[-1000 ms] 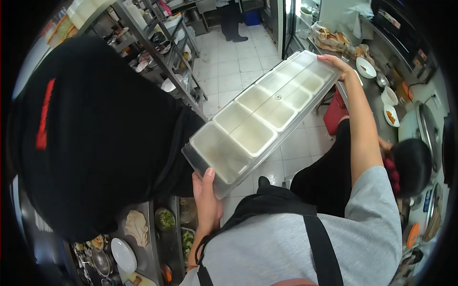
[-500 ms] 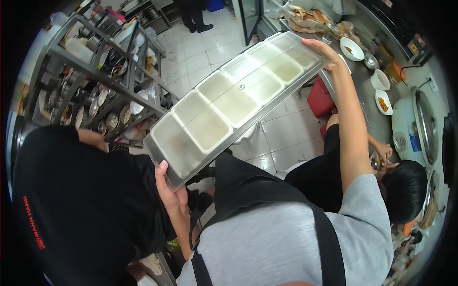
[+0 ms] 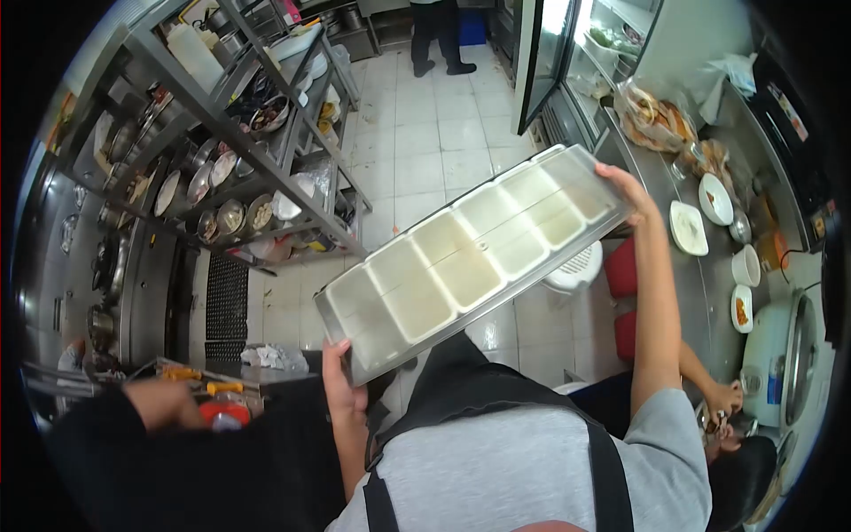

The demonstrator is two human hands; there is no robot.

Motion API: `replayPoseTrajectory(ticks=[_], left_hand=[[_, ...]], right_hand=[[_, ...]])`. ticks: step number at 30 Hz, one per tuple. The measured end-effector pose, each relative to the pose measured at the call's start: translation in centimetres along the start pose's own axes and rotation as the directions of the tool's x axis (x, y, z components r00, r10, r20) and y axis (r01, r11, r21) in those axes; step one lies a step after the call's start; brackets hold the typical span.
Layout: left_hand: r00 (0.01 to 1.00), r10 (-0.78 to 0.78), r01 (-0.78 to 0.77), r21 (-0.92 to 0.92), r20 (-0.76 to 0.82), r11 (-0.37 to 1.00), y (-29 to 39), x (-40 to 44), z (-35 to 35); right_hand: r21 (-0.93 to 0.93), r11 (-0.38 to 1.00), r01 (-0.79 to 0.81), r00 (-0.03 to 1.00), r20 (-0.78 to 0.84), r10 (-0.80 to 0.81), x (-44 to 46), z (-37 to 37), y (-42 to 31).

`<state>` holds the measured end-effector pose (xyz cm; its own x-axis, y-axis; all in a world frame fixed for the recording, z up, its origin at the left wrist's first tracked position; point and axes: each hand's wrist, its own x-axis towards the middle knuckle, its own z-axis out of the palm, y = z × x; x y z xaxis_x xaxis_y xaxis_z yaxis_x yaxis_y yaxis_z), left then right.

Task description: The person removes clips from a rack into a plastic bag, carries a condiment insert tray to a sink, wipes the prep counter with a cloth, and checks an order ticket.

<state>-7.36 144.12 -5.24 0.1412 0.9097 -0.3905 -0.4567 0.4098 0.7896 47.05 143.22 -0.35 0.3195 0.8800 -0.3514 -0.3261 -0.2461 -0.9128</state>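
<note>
A long clear-lidded tray (image 3: 483, 253) with several white-walled compartments is held out in front of my body, tilted with its right end farther away. My left hand (image 3: 344, 383) grips the near left corner, its thumb on the rim. At the far right end, my right hand (image 3: 628, 193) is wrapped round the edge, fingers on the lid. Through the cloudy lid, the contents of the compartments cannot be made out.
Metal shelving (image 3: 204, 115) with bowls stands left. A co-worker in black (image 3: 222, 461) is close at lower left, another (image 3: 740, 479) at lower right. A steel counter (image 3: 678, 293) with dishes runs right, near an open fridge door (image 3: 542, 62). Someone stands far ahead (image 3: 434, 35).
The view has swung, showing more of the shelving and the fridge. The tray stays in both my hands. The co-worker on the left now sits lower in view, with an arm extended.
</note>
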Motion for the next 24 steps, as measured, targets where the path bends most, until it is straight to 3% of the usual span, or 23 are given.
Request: replayPoseTrajectory(ticks=[4, 11, 14, 19, 21, 24], left_hand=[[0.993, 0.01, -0.021, -0.093, -0.116, 0.995, 2.0, 5.9, -0.2], [0.965, 0.039, -0.041, -0.001, -0.258, 0.999, 7.4, 18.1, 0.2], [0.973, 0.11, -0.092, 0.097, -0.202, 0.991, 10.4, 23.8, 2.5], [0.988, -0.026, 0.013, -0.08, -0.155, 0.997, 12.8, 37.0, 5.1], [0.99, -0.021, 0.005, -0.116, -0.139, 0.993, 13.0, 42.1, 6.8], [0.994, -0.032, 0.028, -0.042, -0.103, 0.999, 13.9, 48.7, 11.2]], right_hand=[[0.049, 0.998, -0.041, 0.999, -0.021, 0.042, 7.3, 4.5, 0.1], [0.225, 0.967, -0.123, 0.972, 0.224, 0.071, 20.9, 10.7, -1.4], [0.222, 0.972, -0.074, 0.986, 0.163, 0.038, 26.5, 12.4, -2.7], [0.227, 0.967, -0.115, 0.993, 0.005, 0.117, 36.9, 11.4, -3.1], [0.271, 0.96, -0.074, 0.997, 0.015, 0.073, 40.0, 11.2, -4.1], [0.276, 0.96, -0.051, 0.998, -0.016, 0.058, 46.8, 10.3, -6.2]])
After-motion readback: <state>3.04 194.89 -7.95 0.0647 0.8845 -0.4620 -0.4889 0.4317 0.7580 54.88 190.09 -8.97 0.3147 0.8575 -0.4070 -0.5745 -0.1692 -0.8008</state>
